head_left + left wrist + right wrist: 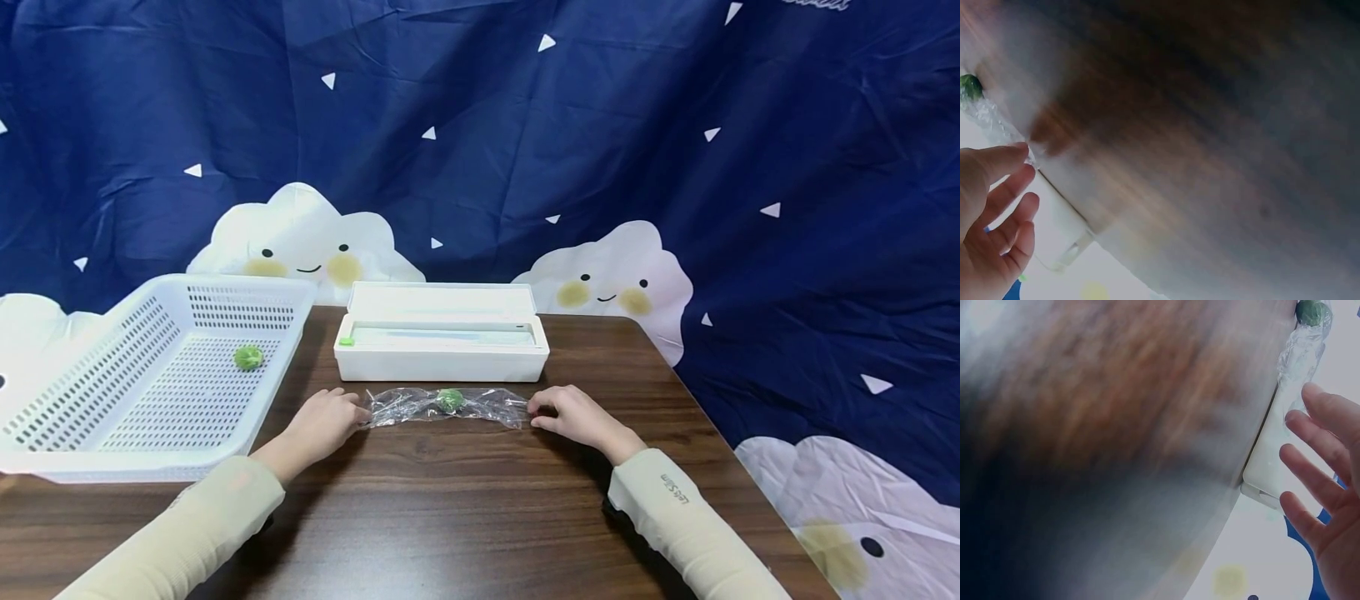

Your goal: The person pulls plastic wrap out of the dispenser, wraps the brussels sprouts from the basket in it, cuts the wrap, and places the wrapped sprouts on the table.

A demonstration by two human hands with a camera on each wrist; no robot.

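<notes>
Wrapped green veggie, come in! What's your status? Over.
Left hand and right hand pinching opposite ends of clear film. Green veggie wrapped inside. White box behind, not blocking.

Head view: from above the table's [420,517] near side, facing forward and down, far enough back to take in the left hand [318,425], right hand [577,417], basket [180,404] and curtain [480,125].
Left wrist view: tilted, close up, its hand along the left edge.
Right wrist view: tilted, equally close, its hand along the right edge.
Shared by both wrists: wrapped vegetable [450,401], box [442,364], table.
</notes>
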